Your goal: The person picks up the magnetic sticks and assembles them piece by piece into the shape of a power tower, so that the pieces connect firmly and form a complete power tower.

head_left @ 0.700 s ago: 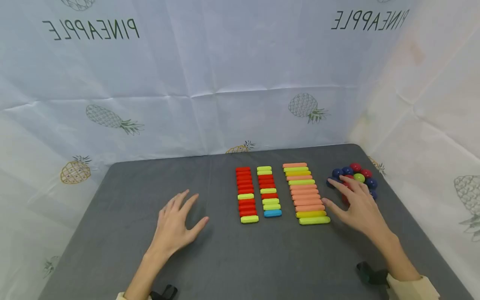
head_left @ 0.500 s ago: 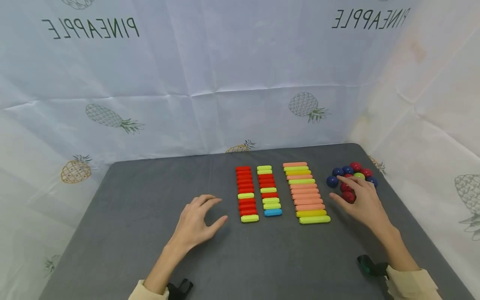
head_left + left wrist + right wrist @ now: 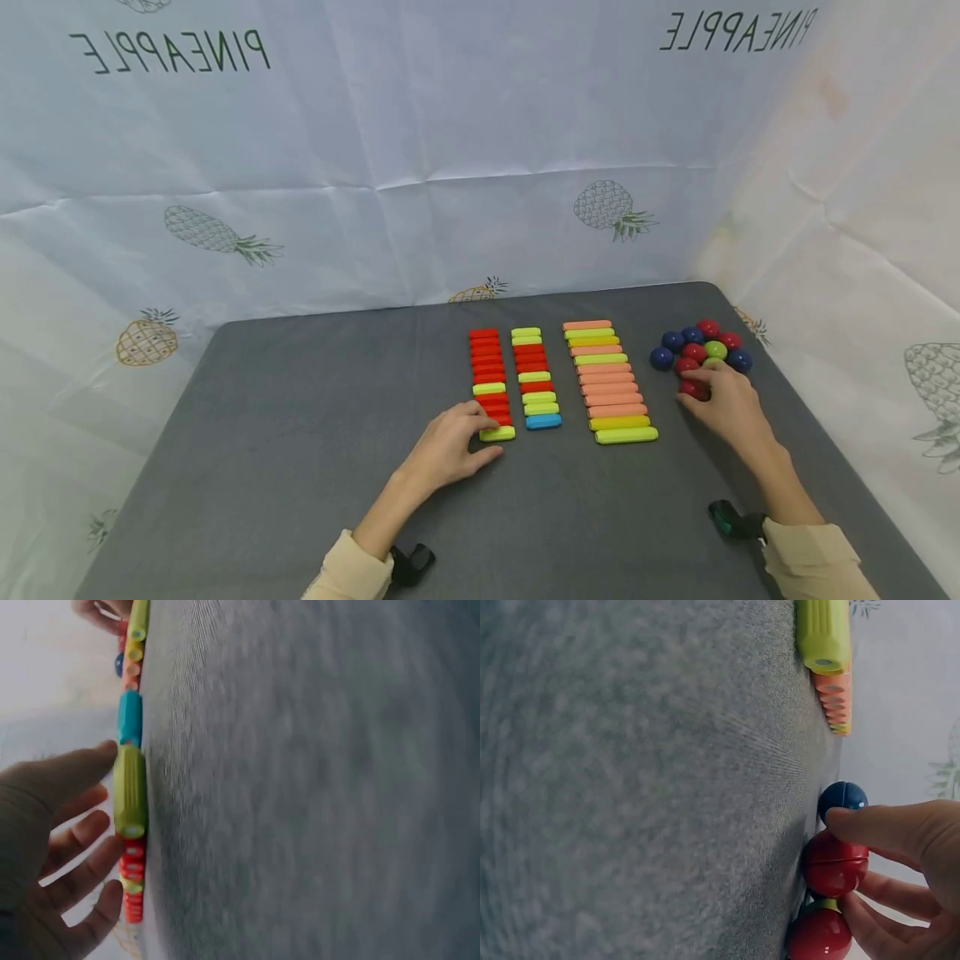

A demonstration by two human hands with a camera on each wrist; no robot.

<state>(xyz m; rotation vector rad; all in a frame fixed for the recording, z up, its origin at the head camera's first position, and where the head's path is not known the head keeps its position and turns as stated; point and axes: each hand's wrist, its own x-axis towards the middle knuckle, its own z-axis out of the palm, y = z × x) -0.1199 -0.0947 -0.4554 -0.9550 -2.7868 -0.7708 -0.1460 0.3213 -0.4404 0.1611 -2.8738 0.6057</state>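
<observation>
My left hand [image 3: 446, 446] is at the near end of the left column of short red and yellow-green sticks. Its thumb and fingers lie loosely spread about the nearest yellow-green stick [image 3: 501, 434], and the thumb tip reaches its end in the left wrist view. No firm grip shows there. On the right, my right hand [image 3: 731, 412] pinches a red ball [image 3: 835, 862] between thumb and fingers at the near side of a ball cluster. A dark blue ball [image 3: 843, 799] and another red ball [image 3: 820, 936] sit beside it. The hand hides part of the cluster in the head view.
A middle column of short sticks ends in a blue stick [image 3: 543, 422]. Right of it lies a column of longer orange, yellow and green sticks [image 3: 609, 388]. The dark grey table [image 3: 300, 375] backs onto a pineapple-print cloth [image 3: 420, 242].
My left hand has moved right to the nearest yellow-green stick of the left column. The right hand has come down a little and closed its thumb and fingers on a red ball.
</observation>
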